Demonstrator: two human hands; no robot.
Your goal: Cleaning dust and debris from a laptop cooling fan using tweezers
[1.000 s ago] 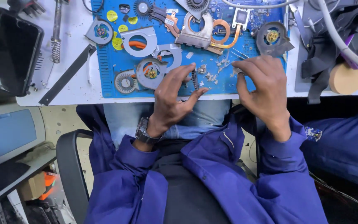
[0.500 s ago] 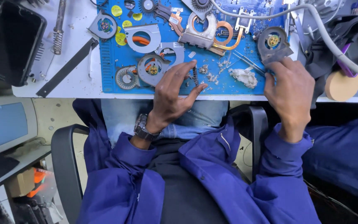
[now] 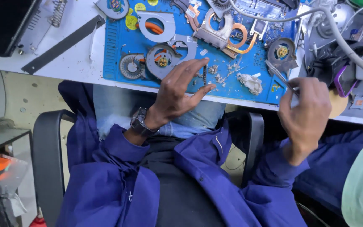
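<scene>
Up-left point tweezers (image 3: 279, 75); right hand (image 3: 305, 112) grips.

right hand (image 3: 305, 111) lifted, apparently gripping tweezers (image 3: 281, 77)

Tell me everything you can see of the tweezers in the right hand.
The tweezers are slim, grey and metallic-looking, with two long thin arms. The right hand pinches one end between thumb and fingers; the other end points up and left over the blue mat's right edge, near a small dark fan. The far end touches nothing that I can see.
</scene>
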